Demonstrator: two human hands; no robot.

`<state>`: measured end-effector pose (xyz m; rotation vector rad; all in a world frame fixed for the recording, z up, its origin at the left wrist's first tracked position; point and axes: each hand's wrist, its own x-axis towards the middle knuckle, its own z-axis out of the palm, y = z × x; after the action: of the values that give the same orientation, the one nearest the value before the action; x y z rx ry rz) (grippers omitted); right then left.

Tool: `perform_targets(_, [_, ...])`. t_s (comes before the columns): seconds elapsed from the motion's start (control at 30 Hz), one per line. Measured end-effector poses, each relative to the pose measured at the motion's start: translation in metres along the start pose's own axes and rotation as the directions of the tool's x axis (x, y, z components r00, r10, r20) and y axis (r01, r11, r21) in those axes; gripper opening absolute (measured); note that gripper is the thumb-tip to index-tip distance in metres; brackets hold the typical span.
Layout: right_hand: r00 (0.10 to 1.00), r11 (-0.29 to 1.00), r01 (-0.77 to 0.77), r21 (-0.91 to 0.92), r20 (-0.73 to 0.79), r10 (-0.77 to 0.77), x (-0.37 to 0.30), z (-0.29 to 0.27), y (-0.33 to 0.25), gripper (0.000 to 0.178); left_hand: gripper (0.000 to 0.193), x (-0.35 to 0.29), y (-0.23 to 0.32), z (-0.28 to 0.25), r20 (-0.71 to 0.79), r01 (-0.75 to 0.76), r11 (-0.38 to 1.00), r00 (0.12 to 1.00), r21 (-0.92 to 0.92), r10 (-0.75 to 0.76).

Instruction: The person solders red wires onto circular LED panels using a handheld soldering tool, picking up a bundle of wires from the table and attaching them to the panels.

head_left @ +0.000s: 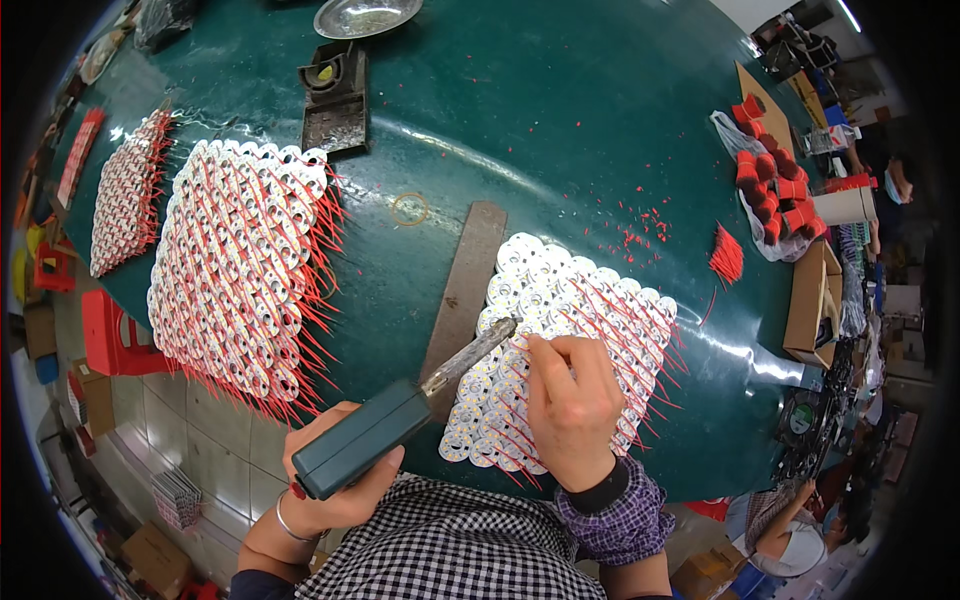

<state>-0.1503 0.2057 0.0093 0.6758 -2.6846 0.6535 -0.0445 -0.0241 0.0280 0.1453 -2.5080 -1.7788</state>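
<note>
My left hand (345,470) is wrapped round the dark green handle of a soldering iron (362,440). Its metal tip reaches up and right onto a panel of round white LED boards (545,270), ending just left of my right fingertips. My right hand (575,405) is closed in a pinch low over the panel; whatever is between the fingertips is too small to make out. Thin red wires (645,375) run slantwise across the panel's right and lower parts and stick out past its edge. The upper left boards show no wires.
A flat metal bar (465,290) lies along the panel's left side. Wired board panels (240,260) cover the table's left. A soldering stand (335,100) and metal dish (365,15) stand at the back. Right are loose red wires (726,255), wire bundles (775,190) and scattered red bits.
</note>
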Motion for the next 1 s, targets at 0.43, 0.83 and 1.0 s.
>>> perform_targets(0.43, [0.985,0.978,-0.170,0.124,-0.002,0.171,0.003,-0.006,0.004,0.015,0.026,0.013,0.002,0.010,0.026,-0.018,0.999,0.999,-0.026,0.019])
perform_targets(0.83, [0.985,0.977,-0.168,0.132,-0.028,0.173,0.002,-0.006,0.006,0.014,0.024,0.018,0.007,0.010,0.070,-0.025,0.999,0.997,0.025,0.024])
perform_targets(1.0, [0.985,0.977,-0.170,0.130,-0.012,0.173,0.001,-0.006,0.007,0.016,0.022,0.019,0.007,0.011,0.063,-0.049,0.999,0.997,0.023,0.047])
